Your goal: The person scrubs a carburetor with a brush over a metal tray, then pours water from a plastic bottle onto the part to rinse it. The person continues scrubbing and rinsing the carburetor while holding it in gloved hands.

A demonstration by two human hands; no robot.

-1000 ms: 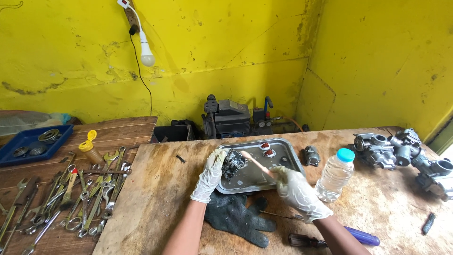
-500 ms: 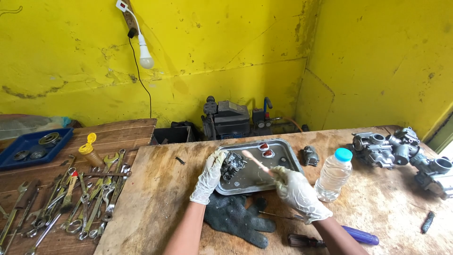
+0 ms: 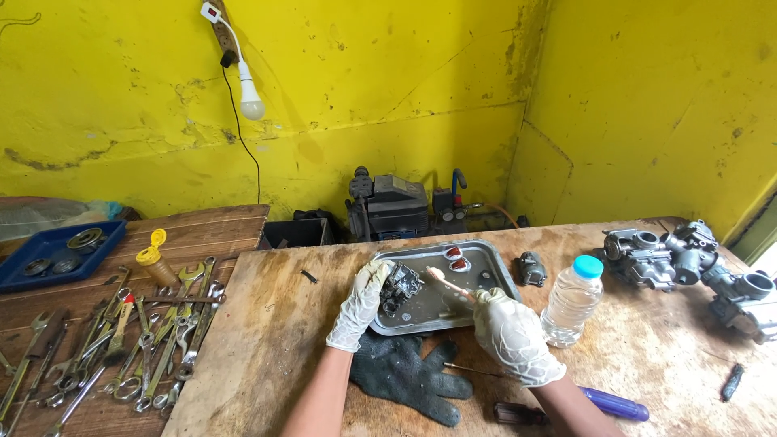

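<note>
A small dark metal engine part (image 3: pixel 402 285), blocky with knobs and openings, sits in the left half of a shallow grey metal tray (image 3: pixel 494 271) on the wooden desk (image 3: pixel 267 340). The left hand (image 3: pixel 360 311), in a pale rubber glove, grips the part from its left side, fingers (image 3: pixel 374 279) curled round it. The right hand (image 3: pixel 510 333), gloved the same way, pinches a thin brush with a light wooden handle (image 3: pixel 447 283); its tip lies just beside the part, though whether it touches cannot be told. The tray holds a film of liquid and two small red-topped caps (image 3: pixel 456 258) near its far edge.

One clear plastic bottle (image 3: pixel 572 301) with a light blue cap stands just right of the tray; its label, if any, is not readable. One yellow squeeze bottle (image 3: pixel 155 263) with an open flip lid stands on the darker boards to the left. One dark fabric glove (image 3: pixel 409 371) lies under the near edge of the tray. One screwdriver with a blue handle (image 3: pixel 615 403) lies near the right forearm. A small grey part (image 3: pixel 530 268) rests right of the tray, and a cluster of silver engine parts (image 3: pixel 688 263) fills the far right. Many wrenches (image 3: pixel 129 348) are spread out at left, beside one blue tray (image 3: pixel 32 260) holding round metal rings.
</note>
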